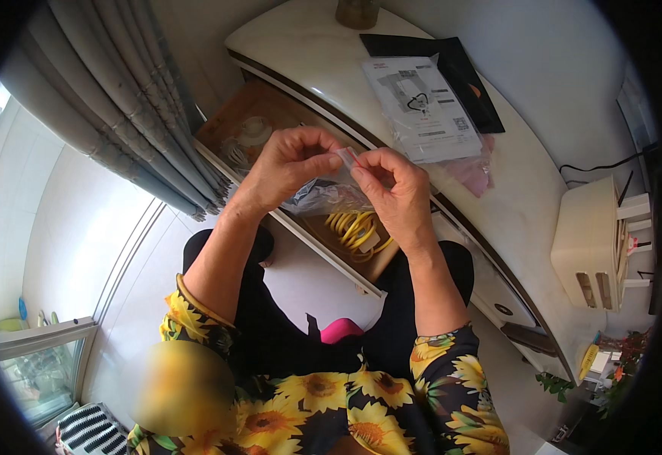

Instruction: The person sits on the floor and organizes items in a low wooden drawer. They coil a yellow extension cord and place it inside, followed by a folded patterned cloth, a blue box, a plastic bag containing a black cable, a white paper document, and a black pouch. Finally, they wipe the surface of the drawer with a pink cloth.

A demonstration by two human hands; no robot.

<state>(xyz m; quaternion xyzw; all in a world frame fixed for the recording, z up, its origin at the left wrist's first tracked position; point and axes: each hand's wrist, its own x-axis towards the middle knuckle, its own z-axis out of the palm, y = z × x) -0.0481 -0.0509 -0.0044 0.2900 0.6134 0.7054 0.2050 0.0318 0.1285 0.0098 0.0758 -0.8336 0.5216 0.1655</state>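
Observation:
My left hand (pixel 293 163) and my right hand (pixel 391 193) meet above an open drawer (pixel 221 121), both closed, pinching the top of a small clear plastic bag (pixel 347 157) with a reddish edge between thumbs and forefingers. Its lower part is hard to make out. Beneath my hands the drawer holds crumpled plastic bags (pixel 319 197), a coiled yellow cable (pixel 350 231) and small pale items at the left end that I cannot make out clearly.
On the curved white countertop (pixel 513 205) lie printed sheets in plastic (pixel 422 106), a black folder (pixel 482 106) and a pink item (pixel 476 171). A cream box (pixel 581 243) with cords stands at the right. Grey curtains (pixel 118 106) hang at the left beside a sliding door frame.

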